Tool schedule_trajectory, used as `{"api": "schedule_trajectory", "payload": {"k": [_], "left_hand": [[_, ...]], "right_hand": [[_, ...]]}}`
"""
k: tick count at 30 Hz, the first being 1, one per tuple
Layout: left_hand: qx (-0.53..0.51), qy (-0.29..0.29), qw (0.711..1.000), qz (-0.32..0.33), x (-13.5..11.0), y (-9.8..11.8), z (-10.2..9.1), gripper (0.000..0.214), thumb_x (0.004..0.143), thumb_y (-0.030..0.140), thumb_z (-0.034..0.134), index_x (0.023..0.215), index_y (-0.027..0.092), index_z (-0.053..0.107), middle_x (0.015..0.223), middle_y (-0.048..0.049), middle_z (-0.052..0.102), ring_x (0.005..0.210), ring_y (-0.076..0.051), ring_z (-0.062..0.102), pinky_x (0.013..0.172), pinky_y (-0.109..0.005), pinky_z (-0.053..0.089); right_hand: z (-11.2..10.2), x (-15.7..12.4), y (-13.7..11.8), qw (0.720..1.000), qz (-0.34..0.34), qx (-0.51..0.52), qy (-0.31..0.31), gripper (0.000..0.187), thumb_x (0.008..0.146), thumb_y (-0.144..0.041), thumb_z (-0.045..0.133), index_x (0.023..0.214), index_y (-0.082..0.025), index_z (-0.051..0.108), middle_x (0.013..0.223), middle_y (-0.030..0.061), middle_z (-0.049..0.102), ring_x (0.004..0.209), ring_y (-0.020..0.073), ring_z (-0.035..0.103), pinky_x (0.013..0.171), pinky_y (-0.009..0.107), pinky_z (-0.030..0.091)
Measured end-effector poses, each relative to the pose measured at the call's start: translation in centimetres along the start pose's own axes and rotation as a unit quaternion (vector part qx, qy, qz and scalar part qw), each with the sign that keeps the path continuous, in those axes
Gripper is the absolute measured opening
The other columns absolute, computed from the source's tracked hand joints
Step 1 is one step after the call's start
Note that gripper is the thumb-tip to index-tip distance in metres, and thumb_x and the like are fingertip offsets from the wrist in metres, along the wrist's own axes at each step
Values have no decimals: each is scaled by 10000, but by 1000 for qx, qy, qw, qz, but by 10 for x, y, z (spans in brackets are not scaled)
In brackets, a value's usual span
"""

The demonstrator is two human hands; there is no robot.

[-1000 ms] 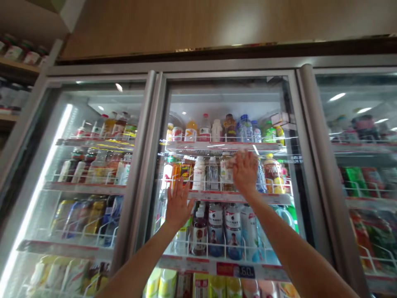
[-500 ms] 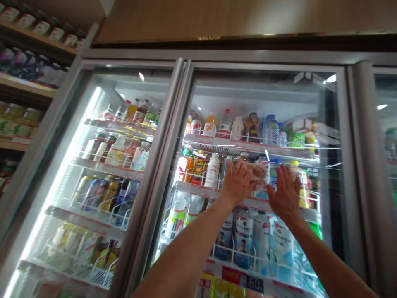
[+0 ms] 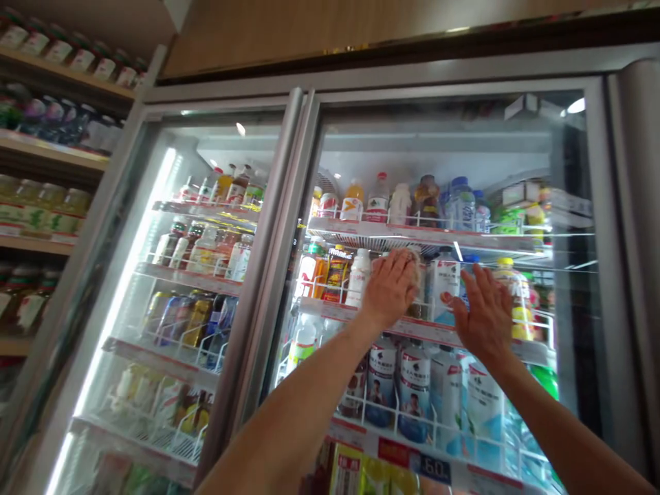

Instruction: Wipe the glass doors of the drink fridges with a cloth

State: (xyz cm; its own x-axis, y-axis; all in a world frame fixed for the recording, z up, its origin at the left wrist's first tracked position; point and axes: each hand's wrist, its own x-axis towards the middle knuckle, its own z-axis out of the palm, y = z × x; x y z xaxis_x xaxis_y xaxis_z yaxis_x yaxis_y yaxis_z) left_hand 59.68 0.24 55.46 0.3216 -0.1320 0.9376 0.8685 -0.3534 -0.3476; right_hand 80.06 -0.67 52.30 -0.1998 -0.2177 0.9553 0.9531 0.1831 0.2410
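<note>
My left hand (image 3: pixel 389 289) presses a small pale crumpled cloth (image 3: pixel 414 263) against the glass door (image 3: pixel 438 130) of the middle cooler. Its fingers are together over the cloth, level with the second shelf. My right hand (image 3: pixel 485 313) lies flat on the same glass just to the right, fingers spread, holding nothing. Behind the glass stand rows of bottles (image 3: pixel 446 278) on white wire shelves.
The left cooler door (image 3: pixel 170 172) shows several shelves of bottles and cans. A grey door frame post (image 3: pixel 276 227) separates the two doors. Wooden shelves with jars (image 3: pixel 46 51) run along the left wall. Another cooler frame (image 3: pixel 636 206) stands at the right edge.
The cloth passed from my right hand to my left hand, which moved right along the glass. My right hand slid right and opened flat. The view swung left and closer.
</note>
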Motion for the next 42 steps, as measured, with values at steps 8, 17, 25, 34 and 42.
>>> {"api": "schedule_trajectory", "payload": {"k": [8, 17, 25, 34, 42], "left_hand": [[97, 43, 954, -280, -13, -120, -47, 476, 905, 302, 285, 1291, 54, 410, 1399, -187, 366, 1330, -284, 282, 1071, -474, 274], [36, -30, 999, 16, -12, -18, -8, 470, 885, 375, 398, 1290, 139, 425, 1416, -120, 367, 1355, -232, 237, 1082, -440, 272], [109, 33, 958, -263, -8, -71, -31, 445, 883, 270, 380, 1279, 75, 436, 1397, -188, 368, 1330, -304, 278, 1042, -509, 304], [54, -65, 996, -41, -12, -27, -20, 428, 899, 315, 350, 1290, 163, 434, 1401, -92, 399, 1345, -219, 265, 1079, -423, 286], [74, 16, 981, -176, -20, -37, -16, 446, 895, 306, 343, 1298, 135, 425, 1421, -122, 357, 1360, -262, 216, 1079, -491, 260]], "right_hand": [[-4, 3, -8, 998, 42, -18, -45, 479, 867, -329, 423, 1331, -210, 407, 1434, 115, 348, 1349, 263, 261, 1077, 507, 171], [-3, 2, 2, 1000, 1, -1, -31, 482, 876, -300, 412, 1353, -247, 375, 1446, 92, 332, 1350, 259, 261, 1074, 506, 173], [-11, -1, 21, 999, 7, 1, -36, 429, 880, -345, 408, 1287, -221, 465, 1443, 99, 336, 1354, 256, 253, 1085, 503, 164], [-10, -3, 26, 999, -9, 25, -26, 446, 881, -322, 394, 1319, -244, 429, 1440, 85, 346, 1347, 254, 268, 1080, 500, 174], [-11, -5, 26, 999, -5, 20, -41, 481, 880, -316, 393, 1358, -266, 367, 1461, 63, 309, 1356, 243, 248, 1089, 487, 165]]}}
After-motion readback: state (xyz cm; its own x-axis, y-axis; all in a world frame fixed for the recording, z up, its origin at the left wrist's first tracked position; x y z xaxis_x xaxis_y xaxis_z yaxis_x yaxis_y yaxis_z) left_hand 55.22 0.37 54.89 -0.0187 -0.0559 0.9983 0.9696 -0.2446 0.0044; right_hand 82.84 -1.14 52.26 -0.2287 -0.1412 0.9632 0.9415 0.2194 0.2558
